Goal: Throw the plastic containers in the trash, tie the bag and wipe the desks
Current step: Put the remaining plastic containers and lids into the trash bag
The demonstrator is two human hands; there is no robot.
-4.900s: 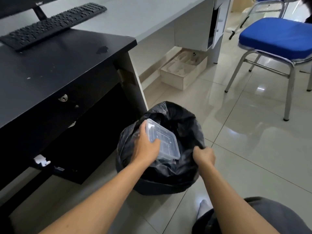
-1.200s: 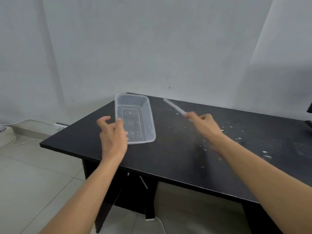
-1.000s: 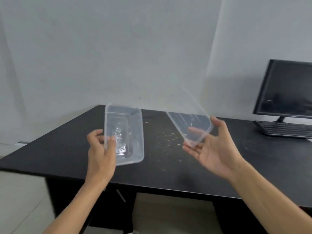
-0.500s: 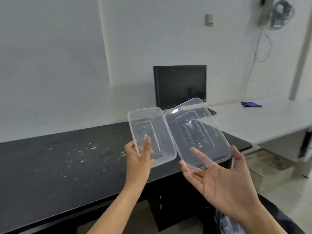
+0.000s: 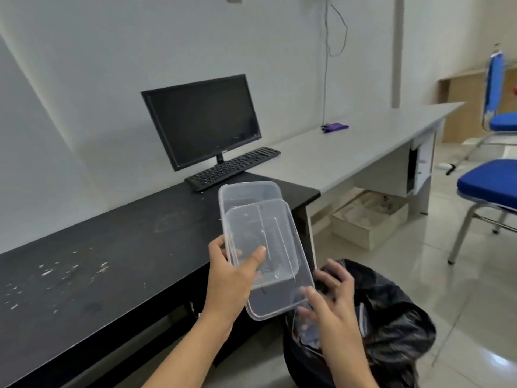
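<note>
My left hand grips a clear plastic container stacked against its clear lid, thumb on the front and fingers round the left edge. The pair is tilted, its low end above the bin's near rim. My right hand is blurred, its fingers spread, with the fingertips at the lid's lower right corner. Under it stands the bin lined with a black trash bag, mouth open, with clear plastic inside. The black desk on the left carries white crumbs.
A monitor and keyboard sit at the black desk's far end. A long grey desk joins it, with a purple cloth on top and a cardboard box beneath. Blue chairs stand right, on tiled floor.
I have turned right from the desk toward the bin. The lid, held apart in my right hand, now lies against the container in my left, and both have come down over the bag.
</note>
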